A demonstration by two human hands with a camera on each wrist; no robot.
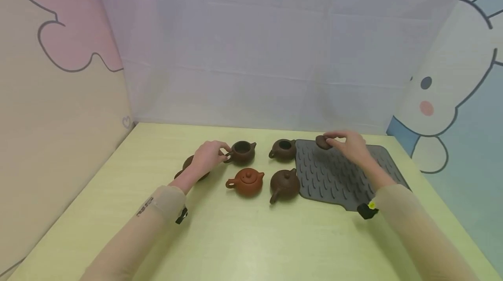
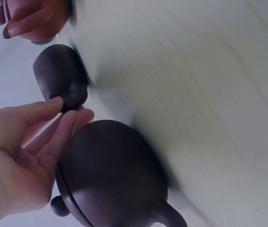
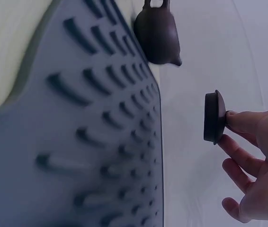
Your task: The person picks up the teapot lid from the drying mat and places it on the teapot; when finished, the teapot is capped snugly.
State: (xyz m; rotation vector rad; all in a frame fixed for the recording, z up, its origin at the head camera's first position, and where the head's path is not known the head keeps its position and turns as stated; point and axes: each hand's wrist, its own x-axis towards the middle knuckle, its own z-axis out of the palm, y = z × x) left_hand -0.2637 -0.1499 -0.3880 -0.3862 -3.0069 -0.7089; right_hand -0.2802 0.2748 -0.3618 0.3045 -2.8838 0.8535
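At the back left of the table, a dark brown teapot without a lid point(image 1: 242, 159) stands upright. My left hand point(image 1: 208, 155) pinches its handle between thumb and fingers, which the left wrist view shows close up. Directly under that hand is a lidded dark teapot point(image 2: 115, 170), partly hidden by it in the head view. My right hand point(image 1: 349, 146) holds a dark round teapot lid point(image 3: 213, 117) by its knob, raised over the grey mat point(image 1: 326, 180). The lid is turned on edge in the right wrist view, its ring of a rim facing away from the palm.
A second lidless dark teapot point(image 1: 284, 153) stands at the mat's back left corner. In front are a reddish-brown lidded teapot point(image 1: 248, 185) and a dark lidded teapot point(image 1: 284, 186) touching the mat's left edge. A white cloth wall point(image 1: 255, 76) closes off the back.
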